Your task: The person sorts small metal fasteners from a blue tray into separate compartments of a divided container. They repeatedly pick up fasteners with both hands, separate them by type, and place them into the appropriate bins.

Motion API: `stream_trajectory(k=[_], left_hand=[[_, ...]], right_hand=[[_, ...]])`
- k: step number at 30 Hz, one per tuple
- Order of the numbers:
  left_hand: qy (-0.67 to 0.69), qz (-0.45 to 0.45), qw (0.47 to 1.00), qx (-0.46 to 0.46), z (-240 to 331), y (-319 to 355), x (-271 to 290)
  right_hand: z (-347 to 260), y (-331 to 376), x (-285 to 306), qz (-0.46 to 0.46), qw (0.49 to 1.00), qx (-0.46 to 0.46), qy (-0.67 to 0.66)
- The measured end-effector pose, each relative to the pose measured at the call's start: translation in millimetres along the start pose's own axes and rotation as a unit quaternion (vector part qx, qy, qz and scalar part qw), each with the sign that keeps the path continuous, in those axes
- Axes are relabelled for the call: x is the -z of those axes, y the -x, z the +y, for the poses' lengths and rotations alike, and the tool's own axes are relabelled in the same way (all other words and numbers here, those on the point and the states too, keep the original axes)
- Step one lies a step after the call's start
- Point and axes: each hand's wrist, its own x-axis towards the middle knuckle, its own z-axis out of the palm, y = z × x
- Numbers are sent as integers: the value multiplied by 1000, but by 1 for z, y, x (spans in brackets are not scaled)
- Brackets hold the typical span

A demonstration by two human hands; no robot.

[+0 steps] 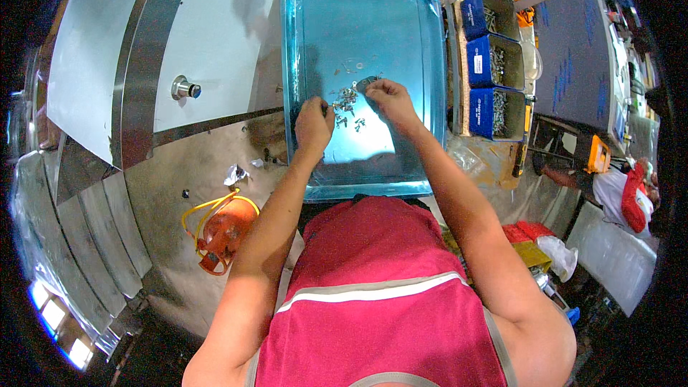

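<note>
Before me is a shallow, blue, shiny tray-like panel [358,29] with raised edges. Small metal fasteners [345,104], apparently screws and washers, lie loose in a pile near its middle. My left hand [314,126] is at the pile's left side, fingers closed in a pinch around something small and dark that I cannot make out. At the upper right of the pile, my right hand [391,103] also has its thumb and fingers pinched together. A dark round patch [366,86] is at its fingertips, too small to tell what it is.
Blue bins [489,64] of metal fasteners line the panel's right side. A large white panel [208,43] with a metal fitting [185,87] stands at left. An orange gas cylinder [228,228] with a yellow hose is on the floor by my left forearm.
</note>
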Motion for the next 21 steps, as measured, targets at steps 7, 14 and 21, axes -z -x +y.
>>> stream_trajectory(k=[7, 14, 21], left_hand=[[577, -115, 762, 270, -12, 3, 9], [132, -33, 989, 59, 2, 19, 18], [-34, -61, 998, -8, 12, 16, 4]], right_hand=[[18, 20, -47, 13, 902, 109, 418], [29, 18, -60, 21, 853, 152, 500], [21, 29, 1, -3, 990, -84, -110]])
